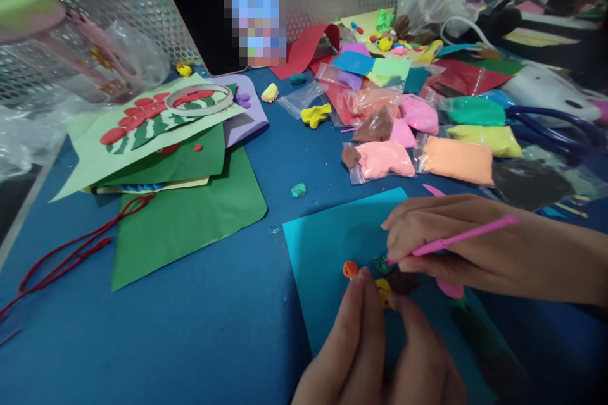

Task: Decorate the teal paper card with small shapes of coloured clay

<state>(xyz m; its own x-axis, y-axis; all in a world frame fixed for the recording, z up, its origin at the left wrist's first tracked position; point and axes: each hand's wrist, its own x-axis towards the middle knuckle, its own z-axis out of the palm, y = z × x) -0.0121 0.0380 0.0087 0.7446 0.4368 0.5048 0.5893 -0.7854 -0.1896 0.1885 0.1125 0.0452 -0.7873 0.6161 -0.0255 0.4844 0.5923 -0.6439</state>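
Clay work sat at the lower middle of the frame, on a teal paper sheet [327, 247] laid over the blue table [199, 335] — presumably so the small pieces had a clean backing that can be lifted.

Left hand [375, 354], entering from the bottom edge, had its fingers drawn close together, tips pinched on a small yellow clay piece [382, 291] and pressing beside a dark brown lump [403, 280]; the grip looked like a steadying hold, keeping the pieces from sliding under the tool.

Right hand [456, 247], entering from the right edge, was closed in a pen-style grip around a pink modelling stick [463, 236], shaft angled up to the right, tip aimed down-left at a small green bit [382, 262] just above the yellow piece. Tip contact was hidden by the fingers — cannot tell whether it touched.

An orange ball [350, 269] with dark dots lay just left of the left fingertips, apart from them. A pink clay shape [450, 289] lay under the right hand.

Upper right of the frame: bags of coloured clay [458, 159], kept within reach. Left of centre: green paper [190, 215], a collage of red shapes with a tape ring [199, 100] resting on it, and red cord [71, 253] trailing to the lower left. A small teal scrap [298, 190] lay loose on the table.
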